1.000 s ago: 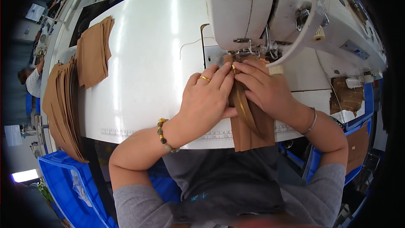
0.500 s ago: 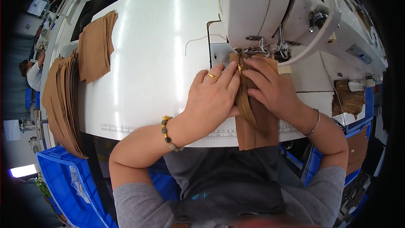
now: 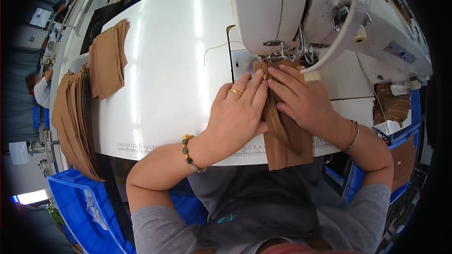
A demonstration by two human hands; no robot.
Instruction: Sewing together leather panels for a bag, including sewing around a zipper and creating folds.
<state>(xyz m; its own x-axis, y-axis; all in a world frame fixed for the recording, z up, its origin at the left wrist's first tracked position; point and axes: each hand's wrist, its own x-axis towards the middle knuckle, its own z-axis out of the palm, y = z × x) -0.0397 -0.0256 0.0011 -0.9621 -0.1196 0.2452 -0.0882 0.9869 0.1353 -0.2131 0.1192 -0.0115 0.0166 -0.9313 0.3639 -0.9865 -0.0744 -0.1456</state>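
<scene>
A brown fabric piece (image 3: 289, 150) with a long gold-toothed zipper (image 3: 271, 115) lies under the presser foot (image 3: 264, 58) of a white sewing machine (image 3: 259, 14). My left hand (image 3: 237, 114) rests on the left part of the fabric, fingertips beside the zipper at the foot, thumb at the fabric's left side. My right hand (image 3: 308, 103) lies on the right part, its fingers apart and flat just below the foot. The underside of both hands is hidden.
Brown fabric stacks (image 3: 107, 59) (image 3: 70, 117) sit at the table's left (image 3: 146, 89). More brown pieces (image 3: 391, 106) lie at right. Blue crates (image 3: 75, 197) stand below at left and at right. A co-worker (image 3: 41, 89) sits in the far left background.
The whole view shifts a little between frames. My hands stay on the fabric by the presser foot; the fabric's lower end has swung very slightly to the right.
</scene>
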